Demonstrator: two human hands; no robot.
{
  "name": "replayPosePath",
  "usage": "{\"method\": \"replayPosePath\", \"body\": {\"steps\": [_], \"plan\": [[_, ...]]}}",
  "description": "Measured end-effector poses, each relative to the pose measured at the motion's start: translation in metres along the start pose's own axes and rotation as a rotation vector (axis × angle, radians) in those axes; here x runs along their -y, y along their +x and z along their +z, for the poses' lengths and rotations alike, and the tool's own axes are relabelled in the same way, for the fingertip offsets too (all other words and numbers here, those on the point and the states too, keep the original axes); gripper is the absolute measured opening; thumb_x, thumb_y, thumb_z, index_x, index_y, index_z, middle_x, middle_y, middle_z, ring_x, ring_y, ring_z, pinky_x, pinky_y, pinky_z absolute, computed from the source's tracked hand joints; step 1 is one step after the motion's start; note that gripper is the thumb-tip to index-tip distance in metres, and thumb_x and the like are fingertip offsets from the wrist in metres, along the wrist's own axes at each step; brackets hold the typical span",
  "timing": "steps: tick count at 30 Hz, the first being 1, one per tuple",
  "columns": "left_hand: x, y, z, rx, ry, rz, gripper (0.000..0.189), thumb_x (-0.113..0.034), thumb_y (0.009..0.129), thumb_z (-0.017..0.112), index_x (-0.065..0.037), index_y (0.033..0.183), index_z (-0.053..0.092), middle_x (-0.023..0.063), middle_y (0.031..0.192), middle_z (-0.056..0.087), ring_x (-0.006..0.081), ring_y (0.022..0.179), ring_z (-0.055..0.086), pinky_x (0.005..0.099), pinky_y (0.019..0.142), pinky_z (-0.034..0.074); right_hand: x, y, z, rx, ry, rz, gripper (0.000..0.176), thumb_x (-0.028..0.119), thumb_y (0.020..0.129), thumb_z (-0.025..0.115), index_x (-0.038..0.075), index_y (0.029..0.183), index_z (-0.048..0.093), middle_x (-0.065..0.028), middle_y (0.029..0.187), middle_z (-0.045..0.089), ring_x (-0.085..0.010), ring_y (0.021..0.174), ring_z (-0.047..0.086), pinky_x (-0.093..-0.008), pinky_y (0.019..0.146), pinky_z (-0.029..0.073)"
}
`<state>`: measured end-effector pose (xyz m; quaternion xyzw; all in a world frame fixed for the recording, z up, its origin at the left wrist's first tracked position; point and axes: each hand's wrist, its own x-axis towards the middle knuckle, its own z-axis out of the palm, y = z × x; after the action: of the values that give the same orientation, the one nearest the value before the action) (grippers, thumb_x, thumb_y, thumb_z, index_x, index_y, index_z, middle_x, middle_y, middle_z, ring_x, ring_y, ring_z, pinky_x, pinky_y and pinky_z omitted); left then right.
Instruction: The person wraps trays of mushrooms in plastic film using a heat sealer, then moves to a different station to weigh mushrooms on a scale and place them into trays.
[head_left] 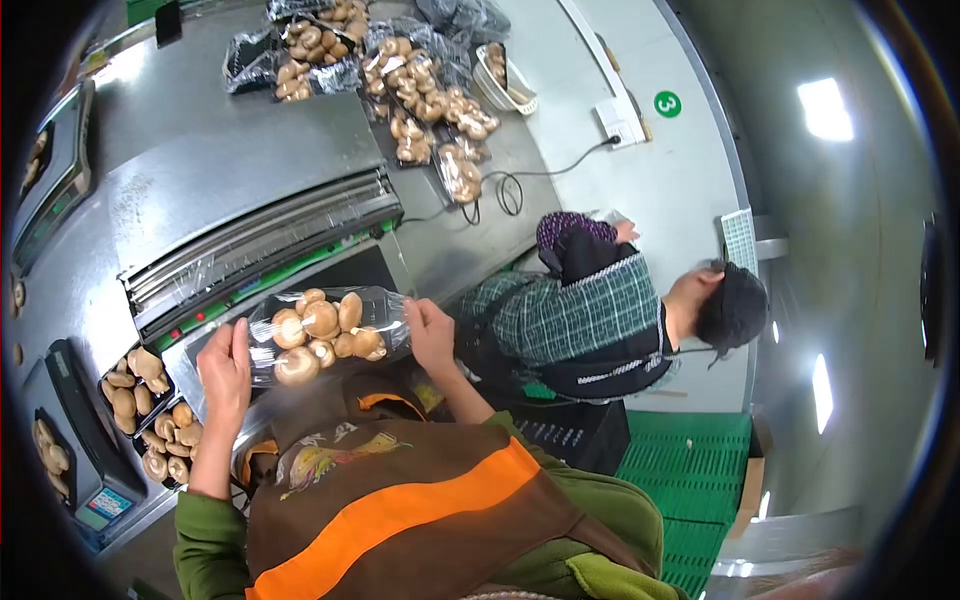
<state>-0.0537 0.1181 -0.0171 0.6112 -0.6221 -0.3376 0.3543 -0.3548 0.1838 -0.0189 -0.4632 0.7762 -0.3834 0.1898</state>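
Note:
A tray of brown mushrooms (pixel 322 322) with clear film around it hangs in front of my body, stretched between both hands. My left hand (pixel 225 368) is closed on the film at its left end. At the opposite end, my right hand (pixel 431 335) pinches the film between thumb and fingers. Just beyond the pack lies a film wrapping machine (pixel 265 255) with a roll and a green control strip. Unwrapped mushroom trays (pixel 170 440) sit beside my left forearm.
Wrapped mushroom packs (pixel 420 85) are heaped at the far side, near a white basket (pixel 503 80). A scale (pixel 85 440) stands at the left. Another person (pixel 600 320) is close on my right, by green crates (pixel 690 450). A black cable (pixel 560 172) crosses the worktop.

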Motion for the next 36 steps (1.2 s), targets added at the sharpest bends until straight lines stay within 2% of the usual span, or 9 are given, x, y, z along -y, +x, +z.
{"method": "replayPosePath", "body": {"steps": [9,11,17,22,24,29,32,35,36], "plan": [[0.029,0.028,0.089,0.059,0.437,0.592,0.024,-0.02,0.084,0.063,-0.008,0.068,0.05,0.0096,0.069,0.055,0.0285,0.063,0.059,0.038,0.056,0.048,-0.118,-0.028,0.079,-0.237,0.102,0.199,0.027,0.027,0.093,0.052,0.002,0.093,0.06,-0.02,0.083,0.062,-0.0241,0.067,0.058,-0.0385,0.062,0.045],[0.024,0.03,0.099,0.024,0.364,0.627,0.025,-0.021,0.086,0.062,-0.007,0.069,0.051,0.0092,0.065,0.053,0.0221,0.057,0.057,0.0339,0.054,0.046,-0.112,-0.041,0.071,-0.057,1.243,1.036,0.019,0.019,0.093,0.05,0.004,0.099,0.059,-0.0099,0.088,0.065,-0.0216,0.075,0.06,-0.0346,0.067,0.048],[-0.05,0.008,0.064,0.708,-0.982,-0.48,0.023,-0.02,0.089,0.062,-0.008,0.071,0.055,-0.0061,0.065,0.052,0.0036,0.058,0.044,0.0215,0.051,0.036,0.084,-0.06,0.018,1.052,1.5,0.116,0.028,0.026,0.092,0.05,0.003,0.107,0.057,-0.0047,0.102,0.062,-0.0192,0.091,0.06,-0.0309,0.081,0.048],[-0.086,-0.024,0.029,1.161,-1.268,-0.009,0.062,-0.053,0.068,0.076,-0.002,0.098,0.058,0.0078,0.093,0.056,0.0163,0.086,0.054,0.0296,0.077,0.041,0.116,-0.053,-0.013,1.43,0.916,0.225,0.034,0.027,0.092,0.052,0.003,0.115,0.055,-0.0067,0.108,0.06,-0.0183,0.097,0.058,-0.0304,0.083,0.047],[-0.133,-0.028,0.007,1.372,-1.279,-0.207,0.101,-0.065,0.071,0.063,0.005,0.138,0.034,0.0191,0.139,0.039,0.026,0.127,0.041,0.0361,0.106,0.029,0.078,-0.048,-0.014,1.326,0.587,0.234,0.036,0.028,0.091,0.052,0.003,0.118,0.055,-0.0075,0.111,0.059,-0.0179,0.099,0.057,-0.0302,0.084,0.046],[-0.127,-0.02,0.017,1.785,-0.976,-0.382,0.107,-0.065,0.077,0.053,0.009,0.144,0.013,0.0171,0.15,0.022,0.021,0.137,0.026,0.0305,0.111,0.02,0.038,-0.024,-0.076,0.742,1.109,0.383,0.054,0.038,0.089,0.055,0.003,0.129,0.05,-0.0136,0.124,0.056,-0.0227,0.107,0.057,-0.0351,0.089,0.045],[-0.096,-0.021,0.015,1.646,-0.805,-0.589,0.066,-0.031,0.087,0.057,0.005,0.138,0.034,0.0149,0.134,0.046,0.0187,0.121,0.046,0.0298,0.103,0.034,0.077,-0.025,-0.121,0.912,0.625,-0.22,0.053,0.028,0.08,0.069,0.0,0.123,0.055,-0.0153,0.123,0.057,-0.0225,0.112,0.055,-0.0333,0.094,0.043],[-0.022,-0.038,0.049,1.467,-1.335,-0.956,0.036,-0.012,0.086,0.058,0.002,0.12,0.053,0.0128,0.111,0.061,0.0198,0.096,0.061,0.0298,0.076,0.052,0.076,-0.027,-0.105,0.901,0.275,-0.019,0.061,0.022,0.067,0.08,-0.003,0.117,0.057,-0.0109,0.104,0.066,-0.0139,0.093,0.061,-0.0287,0.083,0.047],[-0.004,-0.044,0.071,1.27,-0.638,-0.452,0.034,-0.013,0.088,0.058,0.002,0.119,0.053,0.0121,0.107,0.062,0.0185,0.092,0.061,0.0291,0.074,0.051,0.055,-0.019,-0.096,0.769,0.215,-0.068,0.053,0.02,0.068,0.078,-0.002,0.113,0.06,-0.0079,0.093,0.068,-0.0099,0.085,0.059,-0.0274,0.078,0.048]]}}
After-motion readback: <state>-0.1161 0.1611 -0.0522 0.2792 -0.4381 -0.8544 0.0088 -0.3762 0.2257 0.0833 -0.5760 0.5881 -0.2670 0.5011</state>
